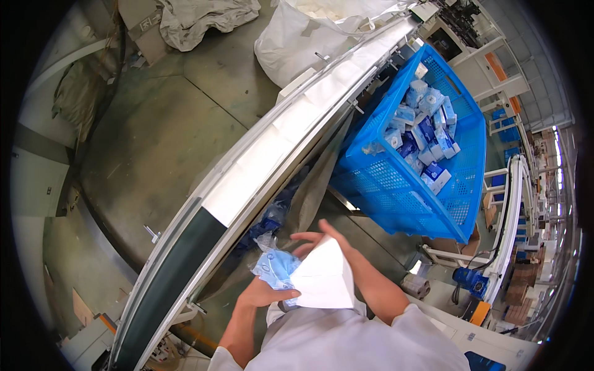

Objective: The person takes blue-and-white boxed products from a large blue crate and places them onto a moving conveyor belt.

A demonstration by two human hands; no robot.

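Close to my body, my left hand (272, 293) grips a stack of white tissue paper (325, 275) along with a crumpled light blue plastic wrapper (276, 267). The left thumb lies over the lower left corner of the stack. A clear, loose end of the wrapper sticks up at its far side. My right hand (322, 237) is at the far edge of the stack, its fingers stretched out and apart. Part of its palm is hidden behind the paper, so whether it bears any of the weight does not show.
A conveyor (272, 139) carrying a long row of white paper runs diagonally on my left; its near belt is dark green. Ahead to the right stands a blue plastic crate (396, 201) with several wrapped tissue packs (427, 130). A large white sack (278, 46) sits beyond the conveyor.
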